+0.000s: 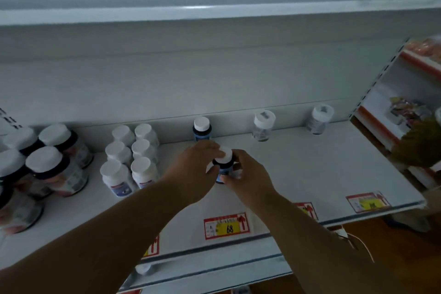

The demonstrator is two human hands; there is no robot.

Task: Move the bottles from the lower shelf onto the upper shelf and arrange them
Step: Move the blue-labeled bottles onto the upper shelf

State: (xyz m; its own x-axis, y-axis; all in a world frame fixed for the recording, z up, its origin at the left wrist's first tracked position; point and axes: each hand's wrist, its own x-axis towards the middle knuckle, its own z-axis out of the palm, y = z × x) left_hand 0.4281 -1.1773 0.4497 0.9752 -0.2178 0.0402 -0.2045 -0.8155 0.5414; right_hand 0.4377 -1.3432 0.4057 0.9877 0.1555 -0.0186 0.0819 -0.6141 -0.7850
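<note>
Progress looks decent so far: the upper shelf already carries big dark jars and a block of six white bottles left of the price tag reading 68, plus one dark blue-label bottle at the back wall behind that tag and two clear bottles further right. Both hands are on another dark bottle just behind the tag, left hand wrapped round its side and cap, right hand pinching its body, so it's mid-placement. Only one white cap peeks out on the lower shelf, so what's left is hard to tell. Labels are too blurry; only "68" reads.
</note>
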